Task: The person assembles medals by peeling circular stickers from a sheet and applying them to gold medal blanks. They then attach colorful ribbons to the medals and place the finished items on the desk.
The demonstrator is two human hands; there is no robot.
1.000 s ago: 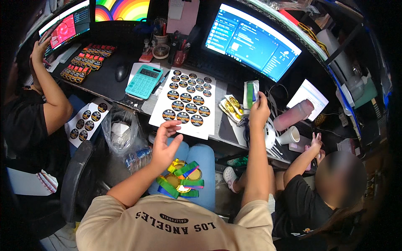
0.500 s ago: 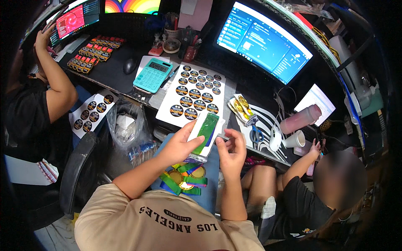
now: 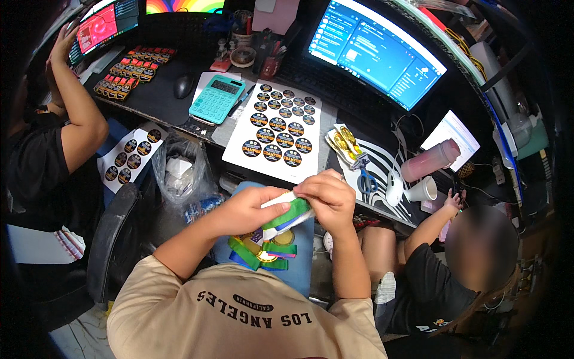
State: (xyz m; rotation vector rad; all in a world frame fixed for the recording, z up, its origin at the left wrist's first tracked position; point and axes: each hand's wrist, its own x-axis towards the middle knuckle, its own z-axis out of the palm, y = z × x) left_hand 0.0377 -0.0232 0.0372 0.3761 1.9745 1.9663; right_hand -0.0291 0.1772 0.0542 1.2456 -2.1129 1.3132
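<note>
A seated worker in a tan shirt holds a packet of green ribbon (image 3: 286, 219), pale wrapping around it, just above the lap. The left hand (image 3: 254, 209) grips its left side, thumb laid over the ribbon; the right hand (image 3: 329, 200), fingers bunched close together, pinches the far right end. The step in hand looks to be working the wrapping open, though the fingers hide the exact edge. The next move, by that reading, calls for a steady left hold and a careful pull from the right, clear of the loose gold medals (image 3: 286, 237) and ribbons lying on the lap below. On the desk beyond lies a sheet of round stickers (image 3: 276, 128), with a teal calculator (image 3: 219, 99) to its left and, to its right, more gold pieces (image 3: 342, 142) beside blue-handled scissors (image 3: 366, 182).
</note>
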